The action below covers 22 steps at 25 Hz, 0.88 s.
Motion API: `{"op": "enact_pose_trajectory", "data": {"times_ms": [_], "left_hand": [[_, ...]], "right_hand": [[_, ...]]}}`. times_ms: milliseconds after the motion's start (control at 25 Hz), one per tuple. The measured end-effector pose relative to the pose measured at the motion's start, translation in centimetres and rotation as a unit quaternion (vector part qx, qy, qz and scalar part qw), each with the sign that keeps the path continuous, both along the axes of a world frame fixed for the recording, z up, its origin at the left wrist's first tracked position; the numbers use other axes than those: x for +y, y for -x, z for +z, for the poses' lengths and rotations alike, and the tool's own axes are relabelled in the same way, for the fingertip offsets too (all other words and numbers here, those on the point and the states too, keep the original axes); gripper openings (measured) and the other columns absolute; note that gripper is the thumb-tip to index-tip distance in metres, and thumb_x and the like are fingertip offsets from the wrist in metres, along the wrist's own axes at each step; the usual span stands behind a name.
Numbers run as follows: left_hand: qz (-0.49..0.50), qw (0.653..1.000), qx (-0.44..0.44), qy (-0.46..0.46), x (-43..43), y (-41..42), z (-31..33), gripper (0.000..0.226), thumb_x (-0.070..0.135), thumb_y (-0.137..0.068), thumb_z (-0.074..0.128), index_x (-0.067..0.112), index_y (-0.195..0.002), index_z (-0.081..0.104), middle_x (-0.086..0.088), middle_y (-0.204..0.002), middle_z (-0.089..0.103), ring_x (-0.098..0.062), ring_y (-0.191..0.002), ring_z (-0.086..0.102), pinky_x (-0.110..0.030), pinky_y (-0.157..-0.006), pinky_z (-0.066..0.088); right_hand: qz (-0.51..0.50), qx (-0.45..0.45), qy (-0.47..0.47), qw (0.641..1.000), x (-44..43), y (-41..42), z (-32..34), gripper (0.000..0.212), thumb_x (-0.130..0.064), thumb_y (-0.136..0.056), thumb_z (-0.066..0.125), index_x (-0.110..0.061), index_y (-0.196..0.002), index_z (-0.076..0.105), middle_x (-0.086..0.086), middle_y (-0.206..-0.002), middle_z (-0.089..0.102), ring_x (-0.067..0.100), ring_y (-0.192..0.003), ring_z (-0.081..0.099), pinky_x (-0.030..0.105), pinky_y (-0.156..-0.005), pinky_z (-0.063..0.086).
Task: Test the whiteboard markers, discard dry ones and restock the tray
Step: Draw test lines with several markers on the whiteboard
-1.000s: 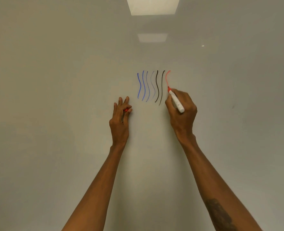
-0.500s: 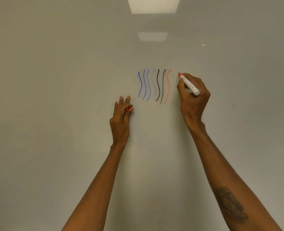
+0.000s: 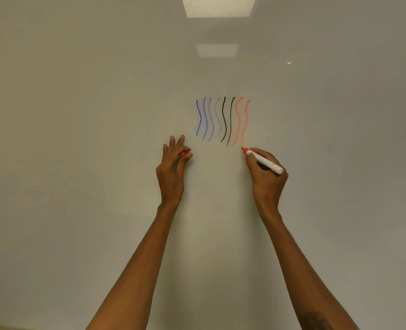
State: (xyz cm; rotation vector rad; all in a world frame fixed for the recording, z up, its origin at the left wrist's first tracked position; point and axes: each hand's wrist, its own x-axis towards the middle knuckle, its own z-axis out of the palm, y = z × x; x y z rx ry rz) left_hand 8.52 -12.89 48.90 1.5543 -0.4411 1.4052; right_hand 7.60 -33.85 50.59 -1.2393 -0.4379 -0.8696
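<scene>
While left hand (image 3: 171, 173) pinches the red cap (image 3: 184, 153), right hand (image 3: 267, 184) grips the white red-tipped marker (image 3: 267, 163).

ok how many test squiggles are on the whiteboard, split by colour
blue lines: 3
faint grey line: 1
black lines: 2
red lines: 2
total: 8

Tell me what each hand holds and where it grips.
The right hand grips the red marker by the front of its white barrel, near the tip. The left hand pinches the red cap at its fingertips.
</scene>
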Motion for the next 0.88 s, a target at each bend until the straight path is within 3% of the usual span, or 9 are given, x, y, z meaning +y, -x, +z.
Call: {"op": "enact_pose_trajectory", "data": {"times_ms": [120,240,320,480,600,880], "left_hand": [[-0.030,0.998,0.018,0.054,-0.5,1.3,0.0,0.019,0.013,-0.095,0.063,0.003,-0.110,0.069,-0.002,-0.134,0.063,-0.015,-0.139,0.045,-0.037,-0.120,0.029],[-0.039,0.989,0.043,0.133,-1.7,3.0,-1.0,0.015,0.015,-0.094,0.066,0.008,-0.106,0.071,-0.001,-0.113,0.065,-0.012,-0.113,0.060,-0.028,-0.098,0.046],[-0.086,0.973,0.083,0.198,-2.7,3.8,-2.2,0.018,0.018,-0.094,0.066,0.012,-0.110,0.071,-0.002,-0.111,0.067,-0.010,-0.109,0.063,-0.022,-0.094,0.047],[-0.230,0.902,0.139,0.336,-5.3,4.8,-5.1,0.026,0.021,-0.095,0.064,0.019,-0.120,0.069,0.000,-0.099,0.068,-0.013,-0.095,0.067,-0.027,-0.091,0.056],[-0.282,0.867,0.148,0.383,-6.3,5.2,-6.4,0.022,0.020,-0.096,0.060,0.020,-0.116,0.069,-0.002,-0.098,0.066,-0.015,-0.095,0.067,-0.027,-0.088,0.056],[-0.286,0.867,0.176,0.368,-7.5,6.0,-7.3,0.022,0.025,-0.091,0.062,0.020,-0.111,0.070,-0.003,-0.102,0.069,-0.014,-0.097,0.069,-0.026,-0.084,0.057]], "right_hand": [[0.246,0.116,-0.151,0.950,0.2,0.8,-1.1,0.021,-0.007,-0.091,0.065,0.004,-0.109,0.068,0.016,-0.104,0.074,0.023,-0.092,0.070,0.030,-0.086,0.057],[0.363,0.157,-0.188,0.899,0.5,1.8,-2.4,0.017,-0.006,-0.093,0.060,0.003,-0.107,0.067,0.018,-0.106,0.073,0.025,-0.096,0.070,0.029,-0.085,0.057],[0.390,0.163,-0.161,0.892,0.9,2.5,-3.5,0.017,-0.004,-0.095,0.057,0.001,-0.108,0.067,0.017,-0.104,0.073,0.025,-0.096,0.071,0.029,-0.085,0.057],[0.407,0.181,-0.129,0.886,1.9,2.9,-5.8,0.018,-0.002,-0.094,0.056,-0.001,-0.109,0.065,0.019,-0.104,0.072,0.028,-0.095,0.071,0.031,-0.085,0.058],[0.407,0.190,-0.098,0.888,2.1,3.2,-7.0,0.016,-0.003,-0.093,0.058,-0.001,-0.107,0.066,0.020,-0.105,0.072,0.031,-0.097,0.071,0.035,-0.088,0.059],[0.393,0.192,-0.076,0.896,2.1,3.6,-8.3,0.022,-0.009,-0.086,0.065,-0.002,-0.107,0.067,0.019,-0.105,0.073,0.028,-0.092,0.072,0.034,-0.086,0.060]]}}
